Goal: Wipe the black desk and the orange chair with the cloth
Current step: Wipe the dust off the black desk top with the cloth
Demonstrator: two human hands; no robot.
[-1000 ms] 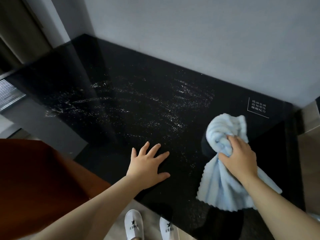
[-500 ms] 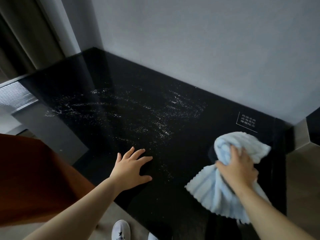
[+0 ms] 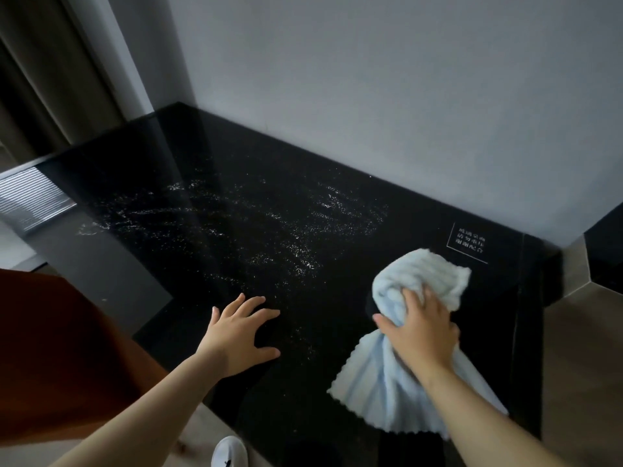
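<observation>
A right hand [image 3: 421,326] grips a bunched, ribbed pale-blue cloth [image 3: 401,375] on the glossy black desk [image 3: 256,210], left hand [image 3: 241,332] splayed flat, empty.

A plain grey wall [image 3: 387,96] stood at the back. A dark curtain [image 3: 40,79] hung at the left, above a slatted vent [image 3: 32,197]. The floor [image 3: 580,348] was beige, with a dark tile [image 3: 606,251].

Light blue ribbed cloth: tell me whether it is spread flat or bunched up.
Bunched up. The light blue ribbed cloth is gathered into a wad under the right hand, its loose end trailing over the black desk.
</observation>
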